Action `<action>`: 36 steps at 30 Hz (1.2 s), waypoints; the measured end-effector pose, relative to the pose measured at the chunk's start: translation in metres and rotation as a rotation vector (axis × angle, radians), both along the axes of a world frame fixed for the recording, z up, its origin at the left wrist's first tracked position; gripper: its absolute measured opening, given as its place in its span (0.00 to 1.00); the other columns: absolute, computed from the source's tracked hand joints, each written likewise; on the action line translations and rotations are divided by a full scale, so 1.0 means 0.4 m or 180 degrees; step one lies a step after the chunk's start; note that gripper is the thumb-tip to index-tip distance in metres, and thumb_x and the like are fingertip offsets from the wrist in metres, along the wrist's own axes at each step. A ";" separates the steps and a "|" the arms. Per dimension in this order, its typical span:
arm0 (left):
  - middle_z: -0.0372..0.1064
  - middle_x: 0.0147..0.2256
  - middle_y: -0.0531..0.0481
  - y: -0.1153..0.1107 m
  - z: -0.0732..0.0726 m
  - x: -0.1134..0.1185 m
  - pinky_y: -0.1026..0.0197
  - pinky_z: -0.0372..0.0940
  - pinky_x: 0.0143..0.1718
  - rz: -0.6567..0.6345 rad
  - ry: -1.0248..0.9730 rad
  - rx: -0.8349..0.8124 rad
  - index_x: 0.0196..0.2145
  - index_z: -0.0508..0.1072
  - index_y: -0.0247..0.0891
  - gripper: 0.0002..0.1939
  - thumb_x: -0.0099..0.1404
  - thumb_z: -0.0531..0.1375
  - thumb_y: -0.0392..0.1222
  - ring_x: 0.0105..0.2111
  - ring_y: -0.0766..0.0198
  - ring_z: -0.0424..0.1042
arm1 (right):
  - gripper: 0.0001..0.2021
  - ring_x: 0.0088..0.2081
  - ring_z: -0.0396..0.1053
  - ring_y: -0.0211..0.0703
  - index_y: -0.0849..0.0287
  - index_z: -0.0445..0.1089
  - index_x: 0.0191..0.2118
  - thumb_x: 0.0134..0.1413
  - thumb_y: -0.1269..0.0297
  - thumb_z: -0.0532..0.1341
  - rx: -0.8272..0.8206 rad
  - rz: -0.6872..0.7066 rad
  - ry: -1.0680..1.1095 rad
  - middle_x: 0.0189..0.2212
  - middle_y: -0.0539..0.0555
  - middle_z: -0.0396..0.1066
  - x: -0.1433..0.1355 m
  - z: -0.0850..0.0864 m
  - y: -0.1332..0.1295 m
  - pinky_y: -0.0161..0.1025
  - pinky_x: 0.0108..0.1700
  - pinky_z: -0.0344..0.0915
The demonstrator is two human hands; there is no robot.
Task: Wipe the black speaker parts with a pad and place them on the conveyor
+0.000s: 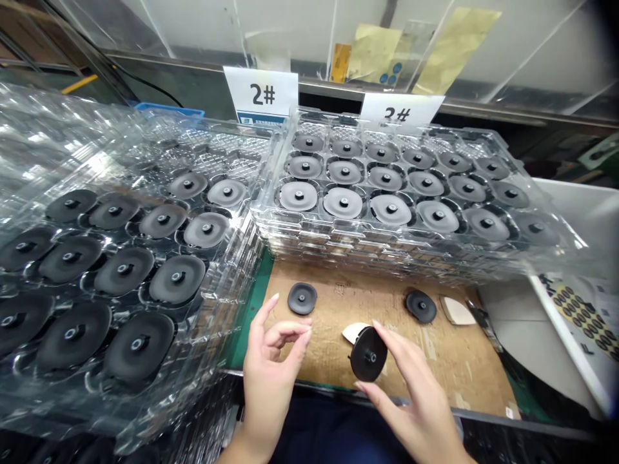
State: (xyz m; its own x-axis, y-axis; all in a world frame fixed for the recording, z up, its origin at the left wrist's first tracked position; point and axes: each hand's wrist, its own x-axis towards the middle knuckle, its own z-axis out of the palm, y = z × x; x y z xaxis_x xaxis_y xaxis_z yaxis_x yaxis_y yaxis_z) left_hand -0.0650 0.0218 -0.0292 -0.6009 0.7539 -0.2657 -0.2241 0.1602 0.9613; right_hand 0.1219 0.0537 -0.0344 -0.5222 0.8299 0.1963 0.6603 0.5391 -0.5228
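Between the thumb and index finger of my right hand (411,386) a black round disc (369,354) is held tilted, its central stub showing. Behind it a cream-coloured pad (354,332) is partly hidden. My left hand (275,361) is raised to the left of the disc, thumb and index fingertips close together; whether something small is between them I cannot make out. A second black disc (302,298) lies on the cardboard just beyond my left hand. Farther right lie another black disc (421,306) and a cream pad (457,311).
Stacked clear trays (309,225) holding black discs stand behind the cardboard (333,283). More disc-filled trays (193,328) fill the left side. At the right are a white bin (570,193) and a sheet of oval stickers (583,316). Numbered paper signs (264,93) stand behind.
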 end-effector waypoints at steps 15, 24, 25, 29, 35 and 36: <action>0.63 0.55 0.40 0.032 -0.040 0.010 0.52 0.62 0.50 -0.0914 -0.1381 -0.0029 0.53 0.63 0.43 0.31 0.52 0.65 0.47 0.52 0.50 0.64 | 0.31 0.53 0.60 0.51 0.56 0.49 0.59 0.52 0.59 0.61 -0.0554 0.0057 0.0129 0.51 0.59 0.62 -0.003 -0.019 0.028 0.48 0.52 0.60; 0.62 0.54 0.43 0.039 -0.056 0.058 0.49 0.64 0.49 -0.1444 -0.2691 -0.0415 0.50 0.67 0.48 0.36 0.42 0.70 0.45 0.51 0.46 0.65 | 0.36 0.57 0.53 0.55 0.53 0.53 0.58 0.45 0.47 0.62 -0.1025 0.0151 0.0418 0.56 0.61 0.51 -0.022 -0.029 0.054 0.51 0.55 0.58; 0.63 0.53 0.42 0.041 -0.058 0.058 0.49 0.64 0.48 -0.1347 -0.2716 -0.0444 0.50 0.67 0.48 0.34 0.43 0.70 0.46 0.49 0.46 0.67 | 0.36 0.57 0.54 0.55 0.53 0.52 0.59 0.46 0.46 0.61 -0.1039 0.0169 0.0445 0.56 0.61 0.51 -0.018 -0.032 0.055 0.51 0.55 0.58; 0.67 0.50 0.43 0.050 -0.075 0.047 0.51 0.65 0.48 -0.0932 -0.2994 -0.0385 0.49 0.68 0.45 0.25 0.54 0.63 0.49 0.47 0.49 0.69 | 0.25 0.46 0.66 0.47 0.55 0.52 0.59 0.57 0.55 0.54 -0.1162 -0.0401 0.0291 0.48 0.61 0.59 -0.002 -0.070 0.053 0.44 0.44 0.68; 0.70 0.49 0.45 0.064 -0.092 0.026 0.59 0.64 0.51 -0.0315 -0.3298 -0.0270 0.49 0.68 0.42 0.22 0.56 0.60 0.49 0.52 0.50 0.64 | 0.11 0.39 0.68 0.48 0.57 0.67 0.45 0.57 0.67 0.53 -0.0984 -0.0493 -0.0066 0.45 0.61 0.62 -0.018 -0.169 0.028 0.48 0.39 0.68; 0.69 0.49 0.45 0.064 -0.090 0.025 0.59 0.64 0.51 -0.0307 -0.3302 -0.0237 0.49 0.69 0.42 0.22 0.56 0.61 0.49 0.52 0.50 0.63 | 0.10 0.39 0.68 0.47 0.58 0.67 0.43 0.58 0.69 0.52 -0.0988 -0.0389 0.0007 0.43 0.60 0.64 -0.019 -0.178 0.025 0.46 0.39 0.68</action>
